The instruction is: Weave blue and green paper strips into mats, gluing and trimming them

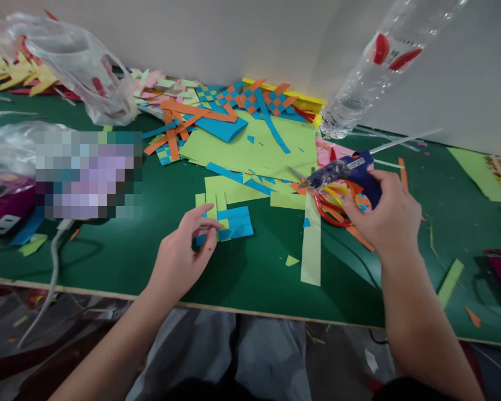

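Observation:
My left hand rests on a small weave of blue and light-green paper strips, its curled fingers and thumb at the left part of the weave. The weave lies flat on the green table. To the right, my right hand has its fingers and thumb around the handle of a dark blue glue gun, whose nozzle points left. A clear glue stick sticks out of the gun's back. Under the gun are red-handled scissors, their blades partly hidden.
A light-green sheet and orange strips lie behind. Woven paper fish are along the wall. A clear plastic bottle leans at the back right. A blurred-out device with a white cable is on the left.

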A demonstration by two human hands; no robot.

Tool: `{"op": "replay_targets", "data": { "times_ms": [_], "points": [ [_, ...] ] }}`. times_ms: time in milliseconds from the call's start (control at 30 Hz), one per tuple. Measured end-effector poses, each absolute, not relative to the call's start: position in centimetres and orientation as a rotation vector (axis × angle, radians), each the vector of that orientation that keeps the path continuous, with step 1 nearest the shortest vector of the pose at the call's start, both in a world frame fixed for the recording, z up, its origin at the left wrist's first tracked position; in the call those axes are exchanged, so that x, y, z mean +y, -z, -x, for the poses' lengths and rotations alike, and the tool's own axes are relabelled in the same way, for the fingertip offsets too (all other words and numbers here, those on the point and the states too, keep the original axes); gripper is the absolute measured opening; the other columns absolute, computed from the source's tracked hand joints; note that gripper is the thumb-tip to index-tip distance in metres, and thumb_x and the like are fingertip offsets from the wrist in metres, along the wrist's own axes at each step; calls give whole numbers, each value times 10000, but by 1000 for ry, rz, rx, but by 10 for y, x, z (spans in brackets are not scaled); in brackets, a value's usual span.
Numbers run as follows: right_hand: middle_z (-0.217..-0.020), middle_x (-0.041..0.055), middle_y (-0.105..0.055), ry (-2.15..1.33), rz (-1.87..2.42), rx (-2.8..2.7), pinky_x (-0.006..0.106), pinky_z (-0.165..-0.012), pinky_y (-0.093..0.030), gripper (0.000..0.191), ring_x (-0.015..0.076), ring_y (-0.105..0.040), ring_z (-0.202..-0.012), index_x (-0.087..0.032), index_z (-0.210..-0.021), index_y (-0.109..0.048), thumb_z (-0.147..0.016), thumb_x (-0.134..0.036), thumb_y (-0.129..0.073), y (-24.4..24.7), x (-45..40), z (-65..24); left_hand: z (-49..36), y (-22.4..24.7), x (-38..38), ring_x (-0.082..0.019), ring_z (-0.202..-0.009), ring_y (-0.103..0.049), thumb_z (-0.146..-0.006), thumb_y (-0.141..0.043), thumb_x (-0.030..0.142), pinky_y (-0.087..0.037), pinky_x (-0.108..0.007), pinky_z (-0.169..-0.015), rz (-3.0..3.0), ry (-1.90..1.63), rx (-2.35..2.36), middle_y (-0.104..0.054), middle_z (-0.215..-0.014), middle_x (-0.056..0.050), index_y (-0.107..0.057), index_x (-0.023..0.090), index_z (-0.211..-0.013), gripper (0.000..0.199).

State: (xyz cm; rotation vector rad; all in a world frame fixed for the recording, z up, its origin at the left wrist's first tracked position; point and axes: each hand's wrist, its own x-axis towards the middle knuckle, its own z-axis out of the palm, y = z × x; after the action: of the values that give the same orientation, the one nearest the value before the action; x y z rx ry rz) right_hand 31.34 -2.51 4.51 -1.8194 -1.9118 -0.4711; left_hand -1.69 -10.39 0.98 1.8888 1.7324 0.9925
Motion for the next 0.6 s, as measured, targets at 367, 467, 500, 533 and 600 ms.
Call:
{"op": "replay_targets", "data": {
  "times_ms": [367, 467, 500, 533, 600],
  "points": [
    [-1027, 163, -687, 312, 2160, -1579, 384, -792, -427, 469, 300, -634, -916, -172, -1149, -555, -773, -433, -657, -40, 2, -357, 48, -17, -109, -179, -883, -677, -867, -530, 97, -523, -298, -827, -2390, -993, 1848, -718, -936, -33, -642, 201, -951, 174],
    [-1022, 162, -689, 254, 2218, -1499, 383, -786, -415, 450, 298, -626, -907, -188, -1108, -561, -769, -462, -670, -33, 11, -366, 58, -12, -111, -204, -900, -672, -870, -528, 107, -529, -335, -836, -2384, -995, 1929, -713, -936, -41, -633, 211, -941, 164],
    [-1024, 165, -686, 233, 2238, -1478, 384, -779, -409, 456, 298, -622, -898, -191, -1098, -562, -762, -480, -672, -31, 14, -369, 61, -10, -112, -212, -926, -669, -874, -527, 111, -528, -349, -857, -2367, -933, 1934, -710, -955, -47, -628, 211, -957, 164],
    [-1023, 169, -682, 209, 2252, -1457, 384, -770, -404, 468, 296, -616, -886, -193, -1090, -562, -754, -500, -673, -28, 16, -372, 63, -9, -112, -212, -910, -671, -872, -528, 114, -531, -350, -849, -2369, -946, 1926, -710, -938, -46, -626, 211, -944, 155],
    [-1007, 172, -672, 165, 2254, -1412, 377, -751, -393, 483, 281, -603, -855, -192, -1070, -561, -747, -536, -665, -24, 22, -378, 65, -6, -112, -211, -900, -673, -871, -533, 129, -531, -358, -861, -2363, -976, 1936, -710, -944, -35, -622, 225, -940, 148]
  ]
}}
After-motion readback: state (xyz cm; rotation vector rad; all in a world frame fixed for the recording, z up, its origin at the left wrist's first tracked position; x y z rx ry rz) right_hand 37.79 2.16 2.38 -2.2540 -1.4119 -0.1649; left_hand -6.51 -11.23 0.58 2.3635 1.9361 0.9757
